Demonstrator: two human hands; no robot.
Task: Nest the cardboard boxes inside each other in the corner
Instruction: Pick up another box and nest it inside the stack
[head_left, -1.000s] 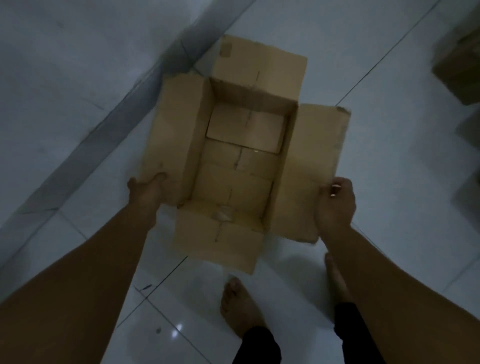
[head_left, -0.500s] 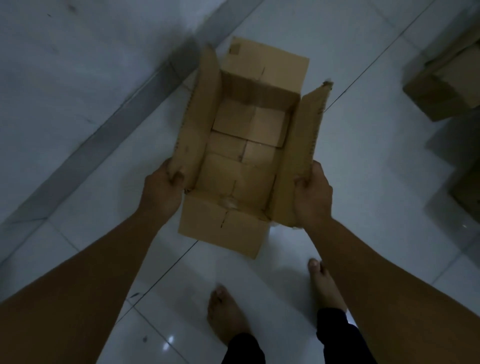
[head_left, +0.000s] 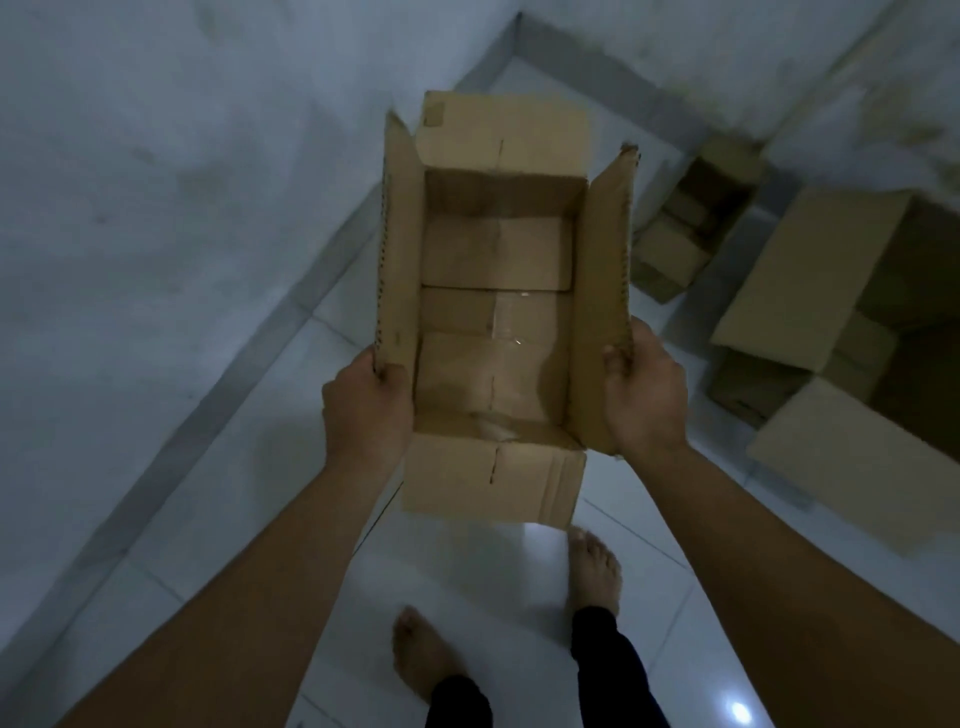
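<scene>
Open cardboard box (head_left: 496, 332) held off tiled floor (head_left: 457, 597), left hand (head_left: 366, 410) gripping left flap, right hand (head_left: 644, 400) gripping right flap; large open box (head_left: 810, 291) near corner on right

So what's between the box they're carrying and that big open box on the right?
In the head view, between the carried box and the big open box lies bare floor, with a smaller open box farther back.

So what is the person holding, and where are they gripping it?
An open brown cardboard box, carried off the floor: left hand grips its left side flap, right hand its right side flap.
</scene>
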